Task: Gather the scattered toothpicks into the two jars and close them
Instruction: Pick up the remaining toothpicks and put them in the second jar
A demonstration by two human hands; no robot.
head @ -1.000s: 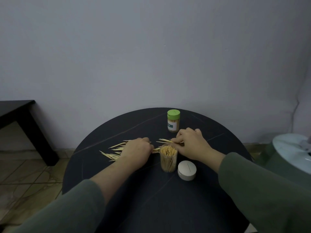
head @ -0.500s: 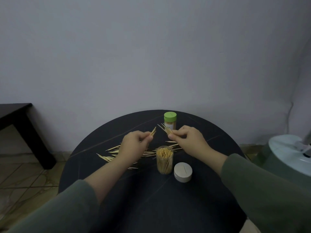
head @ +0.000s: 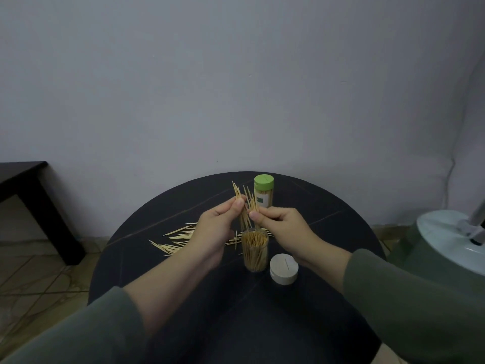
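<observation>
A round black table fills the lower centre of the frame. Near its middle stands an open jar, clear-walled, packed with upright toothpicks. Just to its right, close but not clearly touching, a white lid lies flat on the table.

Directly above the open jar, a bundle of toothpicks is held nearly upright, tips fanned toward the top of the frame, lower ends reaching down to the jar mouth. The bundle is pinched from both sides: by the left hand, thumb and fingers closed on the left part of it, and by the right hand, thumb and forefinger closed on the right part. Whether the lower ends are already inside the jar cannot be told.

Behind the hands, toward the far edge of the table, a second jar stands upright with a green lid on it.

Loose toothpicks are scattered on the table left of centre, partly hidden behind the left hand; a few more show between the hand and the open jar.

Grey-green sleeves cover both forearms at the lower corners. A dark side table is seen at the left edge, a pale round object at the right edge.
</observation>
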